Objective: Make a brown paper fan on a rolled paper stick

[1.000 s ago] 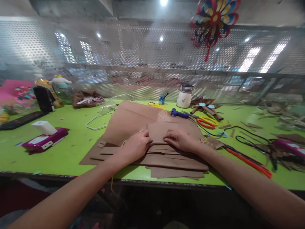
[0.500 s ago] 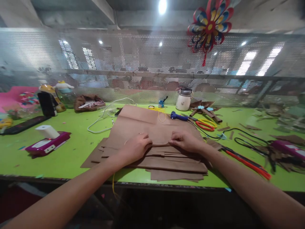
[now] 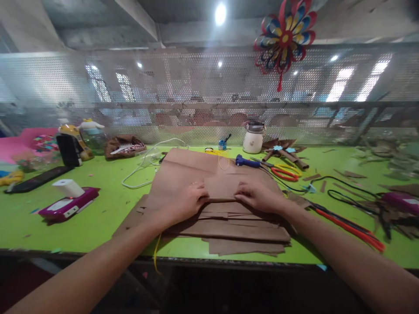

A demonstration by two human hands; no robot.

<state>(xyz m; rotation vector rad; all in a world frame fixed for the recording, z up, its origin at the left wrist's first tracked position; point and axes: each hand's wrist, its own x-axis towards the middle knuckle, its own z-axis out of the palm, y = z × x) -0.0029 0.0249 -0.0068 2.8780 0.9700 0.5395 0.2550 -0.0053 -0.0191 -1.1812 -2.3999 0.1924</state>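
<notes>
A large sheet of brown kraft paper [image 3: 183, 170] lies over a stack of more brown paper [image 3: 235, 233] in front of me. My left hand [image 3: 191, 198] has its fingers curled down on the near edge of the sheet, pinching it. Some way to the right, my right hand [image 3: 253, 195] grips the same edge with thumb and fingers together. Between the two hands the edge runs as a narrow rolled or folded strip. Yellow string [image 3: 220, 153] lies at the sheet's far edge, and another strand hangs over the table front below my left forearm.
On the green table [image 3: 108, 213] a purple power strip [image 3: 70, 204] stands left. Right of the paper are a blue-handled glue gun [image 3: 247, 161], scissors [image 3: 286, 172] and a long red-handled tool [image 3: 350, 226]. A white jug [image 3: 253, 138] and blue bottle [image 3: 222, 144] stand behind.
The camera view has shifted slightly. Both hands keep their hold on the paper's near edge, with my right hand turned a little and its fingers closer over the fold.
</notes>
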